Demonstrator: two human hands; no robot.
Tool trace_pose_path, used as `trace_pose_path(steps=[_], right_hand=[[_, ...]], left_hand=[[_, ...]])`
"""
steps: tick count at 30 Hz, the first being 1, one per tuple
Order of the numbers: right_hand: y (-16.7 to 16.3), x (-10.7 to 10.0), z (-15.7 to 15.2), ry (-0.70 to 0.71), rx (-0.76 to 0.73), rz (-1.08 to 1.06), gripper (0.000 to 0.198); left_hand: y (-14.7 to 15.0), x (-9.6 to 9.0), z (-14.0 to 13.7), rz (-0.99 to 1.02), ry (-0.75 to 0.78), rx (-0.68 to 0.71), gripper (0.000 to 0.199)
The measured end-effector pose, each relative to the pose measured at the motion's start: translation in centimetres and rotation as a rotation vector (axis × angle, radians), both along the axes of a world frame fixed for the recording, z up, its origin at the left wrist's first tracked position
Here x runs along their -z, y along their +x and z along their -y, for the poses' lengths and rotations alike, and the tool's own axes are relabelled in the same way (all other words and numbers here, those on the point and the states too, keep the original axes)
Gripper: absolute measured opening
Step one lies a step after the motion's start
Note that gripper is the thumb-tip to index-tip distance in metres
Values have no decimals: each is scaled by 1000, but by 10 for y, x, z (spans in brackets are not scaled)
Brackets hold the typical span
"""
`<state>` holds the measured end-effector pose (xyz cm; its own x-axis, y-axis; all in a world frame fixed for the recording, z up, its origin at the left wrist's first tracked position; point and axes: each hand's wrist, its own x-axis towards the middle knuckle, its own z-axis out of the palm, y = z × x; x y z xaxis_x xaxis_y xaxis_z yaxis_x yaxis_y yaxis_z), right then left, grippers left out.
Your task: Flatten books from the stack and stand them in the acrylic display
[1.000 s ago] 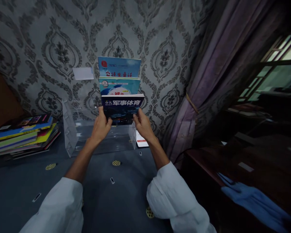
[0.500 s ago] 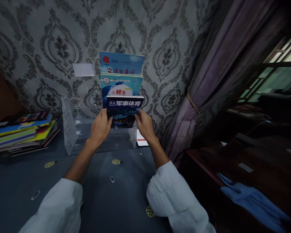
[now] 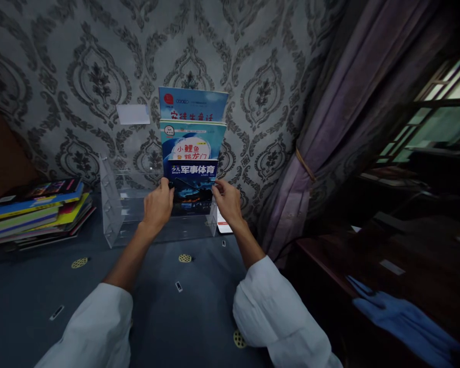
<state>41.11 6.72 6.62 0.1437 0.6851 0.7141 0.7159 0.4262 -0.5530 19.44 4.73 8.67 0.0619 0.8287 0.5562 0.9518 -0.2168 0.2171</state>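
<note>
A dark blue book (image 3: 193, 189) with white Chinese lettering stands upright at the right part of a clear acrylic tiered rack (image 3: 109, 204). My left hand (image 3: 159, 204) is closed on its left edge. At its right edge, the thumb and fingers of my right hand (image 3: 227, 200) pinch the cover side. Behind it rises a teal book (image 3: 193, 135) with red lettering, its lower part hidden. Farther back and higher is a light blue book (image 3: 195, 102), also partly covered. The rack's left tiers hold no books.
A pile of books (image 3: 34, 209) lies at the left on the dark blue tabletop (image 3: 157, 327). A phone-like white and red item (image 3: 224, 225) sits by the rack's right end. A purple curtain (image 3: 291, 199) hangs at right, near a blue cloth (image 3: 402, 317).
The dark blue book has moved down in front of the teal book and stands more upright, showing more of the teal cover. Both hands went down slightly with it.
</note>
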Motion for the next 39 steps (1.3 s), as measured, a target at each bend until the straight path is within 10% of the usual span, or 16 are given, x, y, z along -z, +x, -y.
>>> trace_pose_path(steps=[39], right_hand=[[4,-32,24,192,-11,-28,30]], left_hand=[[0,-23,26,130,108,65,33]])
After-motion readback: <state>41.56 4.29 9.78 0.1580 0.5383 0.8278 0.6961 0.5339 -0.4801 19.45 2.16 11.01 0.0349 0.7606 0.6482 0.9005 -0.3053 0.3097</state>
